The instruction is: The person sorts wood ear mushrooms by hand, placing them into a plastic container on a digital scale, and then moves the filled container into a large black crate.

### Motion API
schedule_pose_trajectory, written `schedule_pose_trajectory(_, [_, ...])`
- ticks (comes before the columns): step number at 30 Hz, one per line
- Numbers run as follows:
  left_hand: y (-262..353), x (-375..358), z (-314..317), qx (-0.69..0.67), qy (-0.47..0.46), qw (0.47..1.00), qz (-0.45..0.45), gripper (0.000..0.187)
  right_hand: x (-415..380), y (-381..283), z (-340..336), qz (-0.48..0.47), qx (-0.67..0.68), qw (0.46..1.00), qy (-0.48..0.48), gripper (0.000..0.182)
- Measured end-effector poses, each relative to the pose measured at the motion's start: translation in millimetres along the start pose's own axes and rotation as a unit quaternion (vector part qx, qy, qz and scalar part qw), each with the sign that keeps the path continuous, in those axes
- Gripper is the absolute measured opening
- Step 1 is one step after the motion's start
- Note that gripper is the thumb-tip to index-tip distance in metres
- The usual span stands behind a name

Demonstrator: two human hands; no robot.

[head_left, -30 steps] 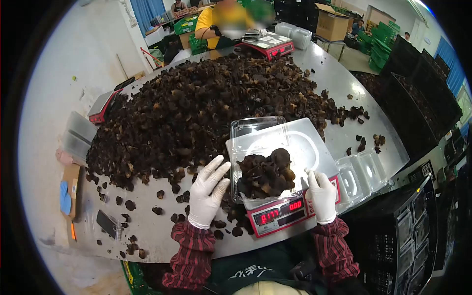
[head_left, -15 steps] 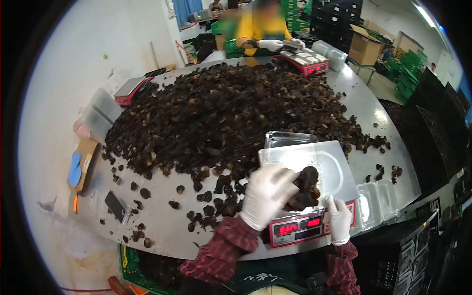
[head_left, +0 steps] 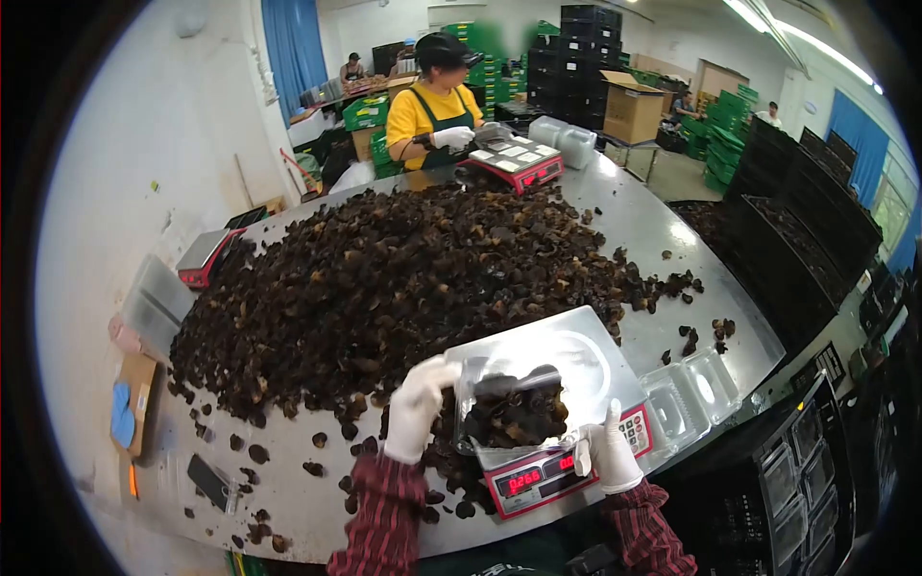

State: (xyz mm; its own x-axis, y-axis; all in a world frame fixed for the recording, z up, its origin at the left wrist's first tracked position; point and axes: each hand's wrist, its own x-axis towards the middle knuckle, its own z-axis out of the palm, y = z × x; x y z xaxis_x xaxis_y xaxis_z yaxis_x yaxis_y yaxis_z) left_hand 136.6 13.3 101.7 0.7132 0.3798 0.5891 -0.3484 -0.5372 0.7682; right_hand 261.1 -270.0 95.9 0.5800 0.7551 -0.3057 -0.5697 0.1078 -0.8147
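Observation:
A clear plastic box (head_left: 463,419) holding dark wood ear mushrooms (head_left: 519,415) sits on the steel pan of a red scale (head_left: 624,384), whose red digits are lit. My left hand (head_left: 415,411), in a white glove, is at the box's left edge, over the near side of the mushroom pile. Its fingers are curled towards the box, and whatever lies inside them is hidden. My right hand (head_left: 613,455), also gloved, is at the front right of the scale. Its thumb points up, apart from the fingers, which reach towards the box's front right corner.
A large mushroom pile (head_left: 384,278) covers the middle of the steel table (head_left: 663,226). Clear boxes (head_left: 687,396) stand right of the scale. A phone (head_left: 206,480) lies at the left. Across the table, a person (head_left: 442,106) works at another red scale (head_left: 519,168). Black crates (head_left: 797,240) stand at the right.
My left hand has moved from over the mushrooms to the left edge of the box. The scale's reading has dropped. The view has tilted up and turned right.

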Motion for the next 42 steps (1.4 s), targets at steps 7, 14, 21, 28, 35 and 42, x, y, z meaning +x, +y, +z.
schedule_pose_trajectory(7, [36, -66, 11, -0.212, 0.009, 0.913, -0.35, 0.044, -2, 3, 8, 0.003, -0.146, 0.987, 0.059, 0.022])
schedule_pose_trajectory(14, [38, -69, 24, -0.324, 0.096, 0.873, -0.351, 0.038, -2, -2, 14, -0.01, -0.208, 0.977, 0.048, 0.018])
schedule_pose_trajectory(21, [27, -81, 38, -0.295, 0.088, 0.911, -0.275, 0.036, -25, -4, 39, -0.127, -0.299, 0.934, 0.149, 0.025])
schedule_pose_trajectory(28, [91, -70, 49, -0.222, -0.004, 0.895, -0.387, 0.023, -186, -108, -31, -0.298, -0.13, 0.87, 0.37, 0.016])
schedule_pose_trajectory(35, [84, -73, 44, -0.181, 0.028, 0.899, -0.398, 0.029, -338, -90, -144, -0.497, -0.106, 0.521, 0.685, 0.026])
schedule_pose_trajectory(42, [69, -79, 40, -0.169, 0.017, 0.907, -0.385, 0.026, -465, -10, -192, -0.25, -0.048, 0.522, 0.814, 0.028])
